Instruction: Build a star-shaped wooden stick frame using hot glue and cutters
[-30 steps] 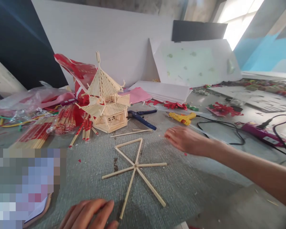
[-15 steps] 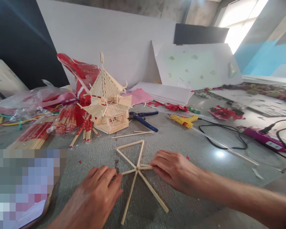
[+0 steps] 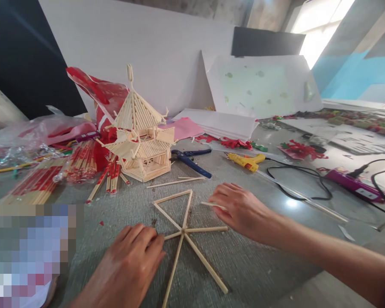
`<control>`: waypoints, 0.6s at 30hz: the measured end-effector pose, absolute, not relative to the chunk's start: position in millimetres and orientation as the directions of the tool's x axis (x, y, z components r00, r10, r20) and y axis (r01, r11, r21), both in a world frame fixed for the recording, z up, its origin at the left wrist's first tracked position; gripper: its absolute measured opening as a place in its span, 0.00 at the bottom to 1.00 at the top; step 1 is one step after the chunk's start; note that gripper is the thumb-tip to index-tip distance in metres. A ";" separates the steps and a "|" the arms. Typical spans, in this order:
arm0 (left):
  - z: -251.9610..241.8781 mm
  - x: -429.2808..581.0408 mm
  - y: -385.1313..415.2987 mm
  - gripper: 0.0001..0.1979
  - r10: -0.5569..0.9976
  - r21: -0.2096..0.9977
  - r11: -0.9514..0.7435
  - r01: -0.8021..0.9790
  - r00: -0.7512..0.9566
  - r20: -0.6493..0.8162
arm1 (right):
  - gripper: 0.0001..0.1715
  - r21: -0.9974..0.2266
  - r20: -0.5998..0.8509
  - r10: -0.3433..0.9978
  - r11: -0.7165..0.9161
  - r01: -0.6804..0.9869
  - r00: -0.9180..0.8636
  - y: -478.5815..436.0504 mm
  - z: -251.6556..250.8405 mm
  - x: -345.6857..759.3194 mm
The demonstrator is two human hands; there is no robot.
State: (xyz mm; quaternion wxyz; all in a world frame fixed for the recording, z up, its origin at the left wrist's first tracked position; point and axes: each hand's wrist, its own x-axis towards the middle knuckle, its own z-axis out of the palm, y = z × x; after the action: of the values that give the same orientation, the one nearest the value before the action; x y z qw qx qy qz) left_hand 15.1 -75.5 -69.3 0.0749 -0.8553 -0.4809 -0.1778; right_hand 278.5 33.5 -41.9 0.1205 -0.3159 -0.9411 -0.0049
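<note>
A flat star of glued wooden sticks lies on the grey table in front of me. My left hand rests palm down with curled fingers pressing the tip of the star's left arm. My right hand hovers just right of the star's upper part and pinches a short loose stick between its fingers. Behind the star stands a small pagoda built of sticks.
Two loose sticks lie between star and pagoda. Blue pliers, a yellow glue gun with black cord, and a purple power strip lie beyond. Bundles of red-wrapped chopsticks fill the left; white boards lean at the back.
My left hand came up onto the star's left arm. My right hand swung from the far right to the star's centre, then lifted away holding a short stick.
</note>
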 end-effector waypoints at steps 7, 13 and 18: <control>-76.3 16.8 -69.1 0.15 0.795 0.004 -0.527 0.850 0.491 0.357 | 0.12 -0.086 0.327 0.379 0.924 0.372 -0.866 1.1 -52.7 245.9; -77.1 16.5 -70.2 0.14 0.837 0.023 -0.498 0.867 0.473 0.276 | 0.12 0.162 0.363 0.300 0.912 0.376 -0.882 1.3 -60.6 238.0; -75.0 17.0 -68.2 0.14 0.856 0.046 -0.489 0.871 0.470 0.215 | 0.15 0.276 0.399 0.217 0.898 0.342 -0.891 -1.5 -61.6 235.4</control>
State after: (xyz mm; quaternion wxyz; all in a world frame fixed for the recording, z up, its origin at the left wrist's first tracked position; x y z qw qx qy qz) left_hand 17.0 -68.2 -75.0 0.0350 -0.8565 -0.5043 -0.1047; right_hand 235.4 -1.5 -61.6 0.1822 -0.1462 -0.9570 -0.1718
